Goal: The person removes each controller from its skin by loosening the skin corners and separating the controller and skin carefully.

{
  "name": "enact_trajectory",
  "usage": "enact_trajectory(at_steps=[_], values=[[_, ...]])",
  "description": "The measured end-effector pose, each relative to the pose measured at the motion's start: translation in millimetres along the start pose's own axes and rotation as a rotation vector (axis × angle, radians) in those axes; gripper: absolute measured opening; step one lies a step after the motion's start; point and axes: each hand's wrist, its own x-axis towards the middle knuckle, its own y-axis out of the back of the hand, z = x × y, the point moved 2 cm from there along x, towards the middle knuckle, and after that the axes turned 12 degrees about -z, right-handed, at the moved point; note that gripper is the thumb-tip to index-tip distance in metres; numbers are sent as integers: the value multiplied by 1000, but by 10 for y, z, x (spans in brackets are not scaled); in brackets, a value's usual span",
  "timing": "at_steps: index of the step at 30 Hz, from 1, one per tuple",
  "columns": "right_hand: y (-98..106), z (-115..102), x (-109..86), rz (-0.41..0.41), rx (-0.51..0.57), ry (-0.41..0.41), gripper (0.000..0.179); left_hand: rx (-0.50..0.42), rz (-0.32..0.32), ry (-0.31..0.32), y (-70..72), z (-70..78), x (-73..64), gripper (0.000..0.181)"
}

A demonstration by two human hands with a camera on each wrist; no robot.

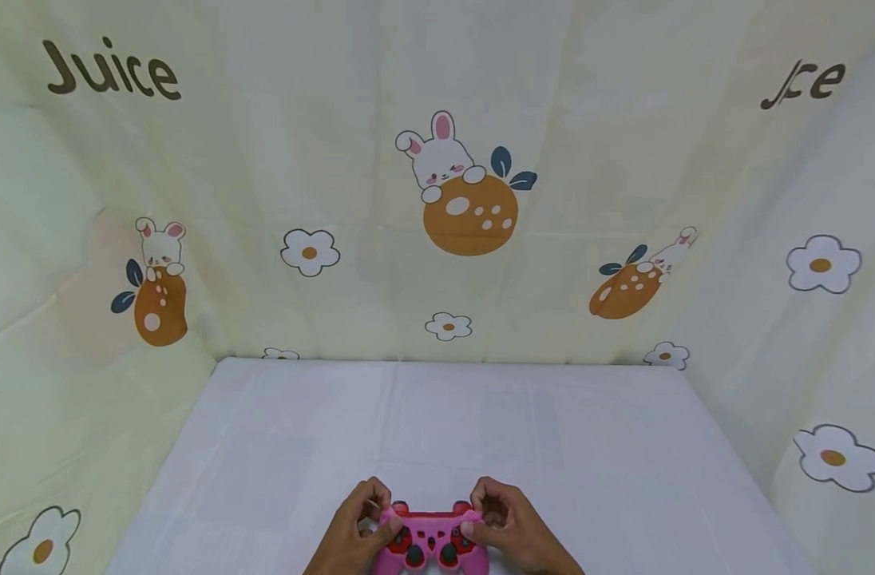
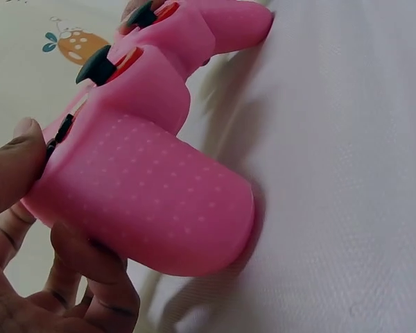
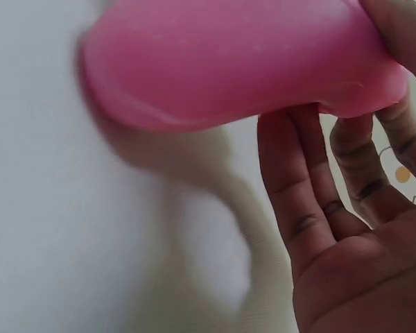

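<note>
A red game controller (image 1: 432,521) in a soft pink sleeve is at the near edge of the head view, between both hands. My left hand (image 1: 356,525) pinches its left end, thumb on top near the direction buttons and fingers curled at the back. The right hand (image 1: 515,523) grips the opposite end the same way, its thumb over the face buttons. In the left wrist view, pale dots cover the pink sleeve (image 2: 152,187), and dark thumbsticks stick up. A smooth pink handle (image 3: 229,62) fills the top of the right wrist view, fingertips touching its underside.
The white-covered table (image 1: 409,423) stretches out beyond the hands. Behind it hangs a cream curtain (image 1: 366,144) printed with rabbits, oranges and flowers, with more cloth along both sides.
</note>
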Motion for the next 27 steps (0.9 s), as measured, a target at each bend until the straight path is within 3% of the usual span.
enact_trajectory(at_steps=[7, 13, 19, 23, 27], values=[[-18, 68, -10, 64, -12, -44, 20, -17, 12, 18, -11, -79, 35, 28], [31, 102, -48, 17, 22, -16, 29, 7, 9, 23, -4, -97, 51, 31], [102, 142, -78, -39, 67, -42, 39, -15, -47, 52, 59, -154, 59, 48], [127, 155, -77, -50, 44, -31, 36, -14, -99, 22, 85, -152, 64, 60], [152, 148, -70, -76, -1, -2, 30, -11, -141, -14, 109, -131, 75, 60]])
